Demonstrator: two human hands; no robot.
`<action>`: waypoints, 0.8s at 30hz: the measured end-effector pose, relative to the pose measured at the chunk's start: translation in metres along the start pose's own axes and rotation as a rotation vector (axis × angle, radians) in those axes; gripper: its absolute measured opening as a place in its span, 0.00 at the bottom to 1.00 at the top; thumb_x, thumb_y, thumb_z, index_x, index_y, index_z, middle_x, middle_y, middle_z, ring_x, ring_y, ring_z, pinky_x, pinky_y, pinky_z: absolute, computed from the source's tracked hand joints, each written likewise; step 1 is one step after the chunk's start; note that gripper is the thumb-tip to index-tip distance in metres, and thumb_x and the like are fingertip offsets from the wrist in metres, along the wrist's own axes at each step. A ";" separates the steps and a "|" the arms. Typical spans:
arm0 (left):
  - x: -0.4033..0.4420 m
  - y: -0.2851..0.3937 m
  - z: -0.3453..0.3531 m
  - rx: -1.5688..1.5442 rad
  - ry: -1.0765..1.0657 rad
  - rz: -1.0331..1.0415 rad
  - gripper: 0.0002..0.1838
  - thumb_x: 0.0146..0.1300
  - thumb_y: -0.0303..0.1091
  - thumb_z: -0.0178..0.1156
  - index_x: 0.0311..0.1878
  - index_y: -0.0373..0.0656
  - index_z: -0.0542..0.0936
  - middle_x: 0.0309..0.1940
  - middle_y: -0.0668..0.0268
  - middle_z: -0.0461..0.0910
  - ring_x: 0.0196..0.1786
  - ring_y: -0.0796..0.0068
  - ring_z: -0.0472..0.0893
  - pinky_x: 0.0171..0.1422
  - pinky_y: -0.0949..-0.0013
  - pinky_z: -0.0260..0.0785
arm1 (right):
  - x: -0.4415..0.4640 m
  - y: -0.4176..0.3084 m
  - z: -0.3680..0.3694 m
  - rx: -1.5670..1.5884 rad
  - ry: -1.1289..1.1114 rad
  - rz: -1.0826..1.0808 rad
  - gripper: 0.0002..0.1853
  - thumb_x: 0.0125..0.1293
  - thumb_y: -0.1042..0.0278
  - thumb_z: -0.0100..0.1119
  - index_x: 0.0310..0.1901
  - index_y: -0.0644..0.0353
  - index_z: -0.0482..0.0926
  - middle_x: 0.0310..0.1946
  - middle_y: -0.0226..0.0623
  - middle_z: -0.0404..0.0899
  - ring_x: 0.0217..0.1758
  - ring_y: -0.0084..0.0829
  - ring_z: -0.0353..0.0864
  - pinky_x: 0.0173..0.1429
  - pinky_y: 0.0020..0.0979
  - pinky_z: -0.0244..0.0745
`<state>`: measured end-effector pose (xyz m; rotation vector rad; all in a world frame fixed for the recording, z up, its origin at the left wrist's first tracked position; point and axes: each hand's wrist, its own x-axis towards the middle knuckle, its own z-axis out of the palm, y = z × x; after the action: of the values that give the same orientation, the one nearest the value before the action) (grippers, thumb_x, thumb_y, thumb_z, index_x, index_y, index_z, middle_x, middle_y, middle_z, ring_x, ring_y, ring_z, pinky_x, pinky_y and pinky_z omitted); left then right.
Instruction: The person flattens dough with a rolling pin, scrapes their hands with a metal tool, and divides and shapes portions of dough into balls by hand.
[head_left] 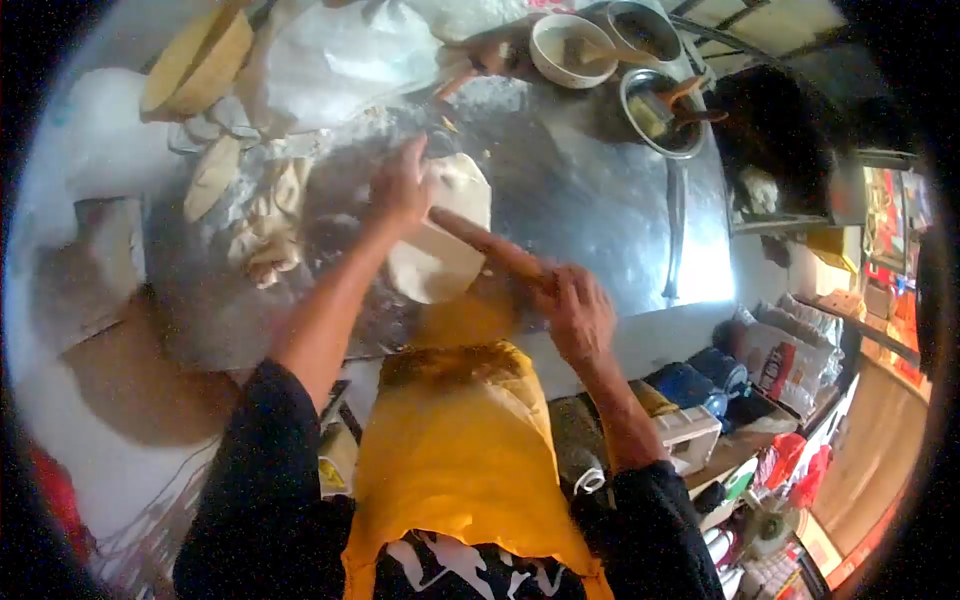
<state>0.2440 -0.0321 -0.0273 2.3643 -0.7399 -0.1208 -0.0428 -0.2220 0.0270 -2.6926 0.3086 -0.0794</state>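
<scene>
Observed right hand right of flat, white, oblong dough sheet on grey metal tabletop, with fingers clenched around brown, cylindrical wooden rolling pin extending over sheet. Noted left hand at sheet's left edge; cannot tell whether gripping pin or dough. Found round silver metal bowl beyond sheet, rightward.

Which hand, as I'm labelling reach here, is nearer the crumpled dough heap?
Left. The left hand is to the right of the crumpled dough heap, apart from it; the right hand is farther right, beyond the flat dough.
</scene>
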 end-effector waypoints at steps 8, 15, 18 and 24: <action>0.030 0.007 -0.017 -0.143 -0.516 -0.134 0.14 0.64 0.37 0.62 0.48 0.41 0.73 0.46 0.54 0.83 0.46 0.58 0.82 0.54 0.57 0.73 | -0.101 0.058 0.001 0.270 0.041 0.637 0.24 0.71 0.66 0.56 0.65 0.65 0.66 0.52 0.57 0.74 0.54 0.58 0.76 0.56 0.50 0.74; -0.006 -0.003 -0.004 -0.030 -0.366 0.112 0.29 0.61 0.35 0.67 0.63 0.36 0.72 0.51 0.52 0.82 0.53 0.61 0.82 0.58 0.57 0.72 | -0.100 0.040 0.007 0.348 0.064 0.731 0.25 0.70 0.69 0.57 0.65 0.67 0.64 0.50 0.56 0.73 0.51 0.56 0.76 0.55 0.49 0.73; -0.010 0.023 -0.009 0.005 -0.448 -0.112 0.21 0.61 0.36 0.66 0.56 0.39 0.80 0.53 0.47 0.80 0.57 0.46 0.80 0.61 0.54 0.71 | -0.098 0.017 0.010 0.321 0.215 0.445 0.26 0.68 0.74 0.56 0.66 0.66 0.63 0.49 0.55 0.74 0.48 0.54 0.77 0.51 0.48 0.75; 0.018 0.043 -0.049 -0.094 -0.174 0.062 0.10 0.68 0.31 0.55 0.50 0.38 0.76 0.40 0.55 0.84 0.42 0.62 0.83 0.52 0.61 0.74 | -0.098 0.002 0.017 0.422 0.032 0.566 0.28 0.67 0.73 0.57 0.67 0.64 0.62 0.45 0.52 0.76 0.47 0.54 0.79 0.50 0.48 0.76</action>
<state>0.2518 -0.0416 0.0392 2.2593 -0.8700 -0.3304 -0.1365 -0.1947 0.0100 -2.1057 0.9349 -0.0150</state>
